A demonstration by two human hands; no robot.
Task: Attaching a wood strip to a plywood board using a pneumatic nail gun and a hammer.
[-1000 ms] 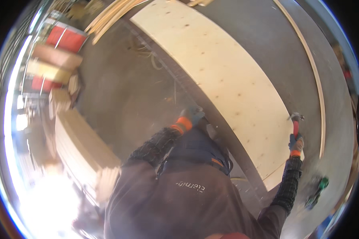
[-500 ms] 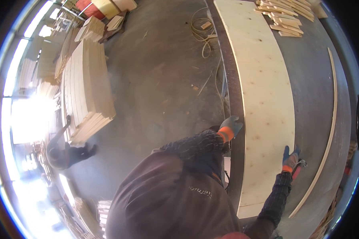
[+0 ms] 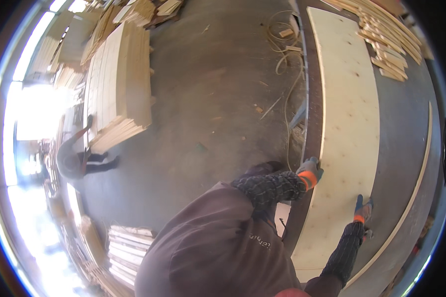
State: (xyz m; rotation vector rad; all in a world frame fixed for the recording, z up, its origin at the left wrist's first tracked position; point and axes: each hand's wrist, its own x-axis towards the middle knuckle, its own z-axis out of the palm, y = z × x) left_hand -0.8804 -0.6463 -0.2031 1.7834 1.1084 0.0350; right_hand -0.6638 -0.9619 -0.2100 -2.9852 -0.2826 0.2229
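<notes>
A long pale plywood board point(image 3: 349, 109) lies lengthwise on a dark-topped table point(image 3: 401, 123). My left hand point(image 3: 310, 173), in a grey glove with an orange cuff, is at the board's left edge, its fingers bent over that edge. Across the board, my right hand point(image 3: 363, 209), gloved alike, rests at the right edge with fingers stretched and spread. Just below the right hand shows the metal end of a tool point(image 3: 368, 233); the forearm hides much of it, so I cannot tell its kind.
Short wooden slats point(image 3: 389, 54) lie at the table's far right. A long thin strip point(image 3: 416, 190) runs along the right side. Cable or hose point(image 3: 288, 99) and scraps lie on the floor. A tall stack of boards point(image 3: 119, 84) stands left, a person point(image 3: 77, 158) bending beside it.
The view has shifted, so the table sits farther right. My left hand has come from the table's edge onto the board's left edge. My right hand stays by the right edge.
</notes>
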